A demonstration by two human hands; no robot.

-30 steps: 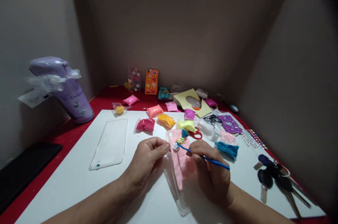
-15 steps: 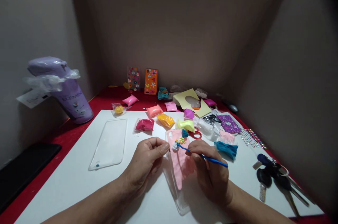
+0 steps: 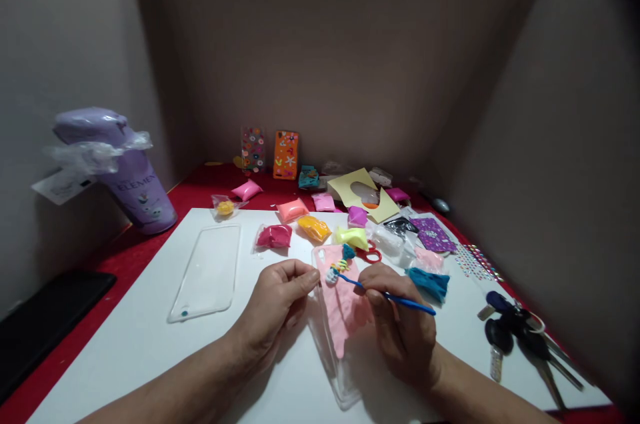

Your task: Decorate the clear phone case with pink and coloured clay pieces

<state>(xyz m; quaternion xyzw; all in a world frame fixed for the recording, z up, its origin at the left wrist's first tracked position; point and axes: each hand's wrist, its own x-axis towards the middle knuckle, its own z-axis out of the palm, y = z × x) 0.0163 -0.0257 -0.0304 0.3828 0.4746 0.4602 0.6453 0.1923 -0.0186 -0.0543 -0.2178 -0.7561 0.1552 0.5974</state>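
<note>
My left hand (image 3: 283, 294) pinches the left edge of a clear phone case (image 3: 345, 392) between thumb and fingers. Pink clay (image 3: 341, 317) covers much of the case, with a ragged lower edge. On the clay sit small white, yellow-striped and teal clay shapes (image 3: 342, 266) near the top. My right hand (image 3: 403, 327) grips a thin blue modelling tool (image 3: 410, 305) like a pen, its tip at the white and striped shapes. Whether the tip touches them I cannot tell. Part of the pink clay is hidden behind my right fingers.
Another clear case (image 3: 207, 274) lies at left. Beyond my hands are several clay packets (image 3: 314, 229), red-handled scissors (image 3: 371, 255) and a teal clay lump (image 3: 429, 283). Keys (image 3: 520, 331) lie right, by stick-on gems (image 3: 477, 262). A purple tumbler (image 3: 135, 184) stands far left.
The blue tool and my right hand have shifted very slightly to the right. My left hand keeps the same hold on the case.
</note>
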